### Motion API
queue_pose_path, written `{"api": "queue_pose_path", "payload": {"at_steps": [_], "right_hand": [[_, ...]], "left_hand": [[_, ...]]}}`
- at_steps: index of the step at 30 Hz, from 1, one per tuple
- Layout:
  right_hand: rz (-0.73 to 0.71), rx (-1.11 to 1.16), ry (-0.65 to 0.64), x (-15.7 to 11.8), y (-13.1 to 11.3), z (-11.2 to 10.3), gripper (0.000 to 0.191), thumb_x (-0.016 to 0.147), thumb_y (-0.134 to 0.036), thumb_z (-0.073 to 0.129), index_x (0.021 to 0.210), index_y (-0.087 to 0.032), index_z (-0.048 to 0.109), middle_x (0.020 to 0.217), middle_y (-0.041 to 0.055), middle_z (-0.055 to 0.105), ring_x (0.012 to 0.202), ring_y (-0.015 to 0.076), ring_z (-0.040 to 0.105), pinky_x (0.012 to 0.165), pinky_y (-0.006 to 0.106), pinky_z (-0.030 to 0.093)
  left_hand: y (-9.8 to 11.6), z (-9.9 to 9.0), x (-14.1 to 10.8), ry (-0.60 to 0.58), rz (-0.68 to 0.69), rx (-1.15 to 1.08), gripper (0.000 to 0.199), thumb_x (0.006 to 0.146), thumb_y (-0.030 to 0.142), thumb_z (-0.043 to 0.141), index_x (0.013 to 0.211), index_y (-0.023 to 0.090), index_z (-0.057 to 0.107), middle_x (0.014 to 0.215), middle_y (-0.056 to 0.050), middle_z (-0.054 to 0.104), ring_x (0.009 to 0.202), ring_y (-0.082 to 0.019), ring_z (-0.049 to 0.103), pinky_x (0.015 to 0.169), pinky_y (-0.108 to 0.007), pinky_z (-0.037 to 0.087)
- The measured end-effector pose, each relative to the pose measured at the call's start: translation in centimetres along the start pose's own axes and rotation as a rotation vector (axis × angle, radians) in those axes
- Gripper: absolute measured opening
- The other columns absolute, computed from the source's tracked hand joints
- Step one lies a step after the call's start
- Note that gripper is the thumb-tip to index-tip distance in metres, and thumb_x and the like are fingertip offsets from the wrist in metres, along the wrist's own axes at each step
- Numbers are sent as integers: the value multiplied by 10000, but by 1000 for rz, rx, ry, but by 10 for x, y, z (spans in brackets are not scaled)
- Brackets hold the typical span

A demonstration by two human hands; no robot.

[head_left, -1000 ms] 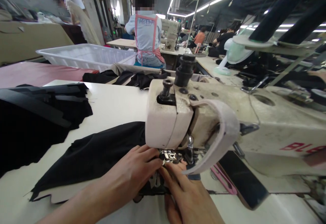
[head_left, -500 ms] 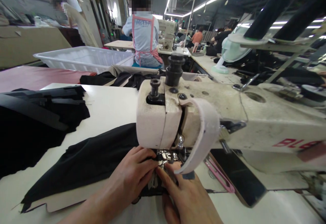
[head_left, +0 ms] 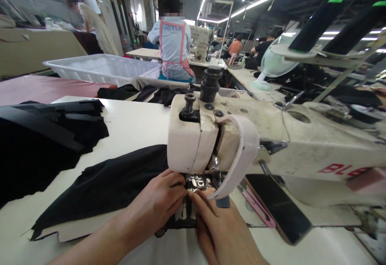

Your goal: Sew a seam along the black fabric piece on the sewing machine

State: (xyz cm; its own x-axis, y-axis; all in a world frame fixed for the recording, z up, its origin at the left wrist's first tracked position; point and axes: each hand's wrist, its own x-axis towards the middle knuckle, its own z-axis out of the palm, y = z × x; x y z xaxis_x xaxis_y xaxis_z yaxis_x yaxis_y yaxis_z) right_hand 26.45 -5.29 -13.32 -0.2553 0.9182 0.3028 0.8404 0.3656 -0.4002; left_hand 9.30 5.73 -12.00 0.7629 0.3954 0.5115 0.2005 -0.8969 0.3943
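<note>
A sewing machine (head_left: 185, 144) stands before me, its metal presser foot (head_left: 199, 183) low over the bed. My left hand (head_left: 158, 196) is closed, fingertips bent together on the work just in front of the foot. Close against it, my right hand (head_left: 224, 222) pinches the same spot with thumb and forefinger. A black fabric piece (head_left: 105, 180) with a pale layer below it spreads to the left of the machine and runs under my left hand. Dark cloth with light strips (head_left: 188, 214) shows between the hands. The fingertips hide the exact edge they grip.
Stacked black fabric (head_left: 39, 152) lies at the left. A phone (head_left: 280, 210) and pink thread snips (head_left: 261, 210) rest under the machine arm. Behind are a white plastic bin (head_left: 99, 66), a seated person (head_left: 173, 44), a fan (head_left: 279, 58) and black thread cones (head_left: 316, 25).
The view has shifted slightly, so the machine appears a little farther right. Both hands keep their hold by the presser foot, and the cloth has barely moved.
</note>
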Motion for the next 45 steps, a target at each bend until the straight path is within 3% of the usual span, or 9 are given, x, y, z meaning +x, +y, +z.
{"api": "queue_pose_path", "payload": {"at_steps": [8,13,17,23,28,33,40,45], "right_hand": [[-26,-86,-51,1,4,1,592,800,-56,454,1385,-126,397,1175,160,561,1098,336,498,931,556,471],[-32,-38,10,-4,8,-2,458,858,-43,394,1296,-156,465,1156,140,564,1110,285,518,940,473,488],[0,0,64,-5,11,-3,466,861,-40,379,1296,-190,450,1131,115,559,1110,260,534,897,408,522],[5,-30,-24,-3,9,1,587,796,-25,408,1363,-178,418,1172,142,529,1156,322,471,970,551,451],[2,-44,-25,-4,9,1,571,791,-24,415,1342,-172,441,1162,140,536,1126,316,473,956,521,463],[20,-98,-50,-4,10,3,676,709,-11,445,1363,-181,426,1140,126,567,1124,327,485,973,535,457],[-46,-285,-14,-1,16,6,641,691,-24,454,1312,-181,488,1157,135,630,973,322,605,790,452,574],[-24,-322,-54,-1,14,8,677,696,-42,466,1359,-180,457,1129,137,650,982,340,612,813,485,574]], "left_hand": [[-6,-1,3,26,13,4,247,917,152,470,764,150,664,807,-65,673,799,-187,611,733,-302,510],[-7,-1,1,24,12,3,253,930,153,456,766,147,648,833,-72,665,807,-185,601,711,-288,504],[-5,-2,2,27,29,5,253,925,134,445,761,148,637,810,-67,648,787,-178,586,689,-280,497],[-6,-1,5,34,48,12,289,926,120,406,742,140,628,789,-78,635,758,-187,563,668,-291,477],[-7,0,4,8,16,-20,264,940,137,431,758,163,619,800,-53,650,786,-178,582,689,-274,473],[-6,0,2,20,-13,-39,277,925,130,445,682,162,575,720,-40,622,714,-165,558,638,-265,441],[-9,3,1,8,-33,-50,241,884,106,465,698,159,607,733,-44,644,678,-161,565,607,-260,434],[-11,1,3,6,-36,-50,259,871,125,478,638,152,588,733,-48,650,664,-160,571,603,-262,442]]}}
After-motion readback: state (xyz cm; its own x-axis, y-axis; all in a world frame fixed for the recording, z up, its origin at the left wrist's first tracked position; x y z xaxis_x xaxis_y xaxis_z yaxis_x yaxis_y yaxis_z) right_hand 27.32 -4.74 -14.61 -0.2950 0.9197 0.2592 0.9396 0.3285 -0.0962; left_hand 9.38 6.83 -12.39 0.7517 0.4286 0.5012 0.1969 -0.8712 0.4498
